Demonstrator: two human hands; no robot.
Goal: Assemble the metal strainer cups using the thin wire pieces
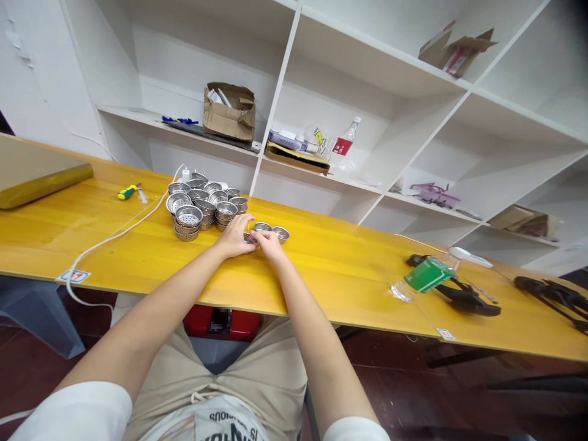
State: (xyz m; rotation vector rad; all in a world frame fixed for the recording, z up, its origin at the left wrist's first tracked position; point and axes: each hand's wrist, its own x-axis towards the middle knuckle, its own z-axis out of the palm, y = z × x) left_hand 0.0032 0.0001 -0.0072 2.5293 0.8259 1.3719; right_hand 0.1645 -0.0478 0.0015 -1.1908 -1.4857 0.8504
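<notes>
A small perforated metal cup (248, 237) sits low between my two hands, partly covered by them. My left hand (234, 239) curls round its left side, with the thumb and fingers at the rim. From the right, my right hand (269, 242) has its fingers closed at the same cup. Just beyond my right hand are two more cups, one behind the fingers (262, 226) and one to the right (280, 233). Many similar cups stand stacked in a cluster (200, 202) behind and left of my left hand.
A white cable (117, 236) crosses the yellow table (340, 263) at the left, near a yellow-green screwdriver (127, 192). Right of my arms lie a plastic bottle with a green label (427, 275) and black straps (468, 300). White shelves (340, 67) holding boxes rise behind.
</notes>
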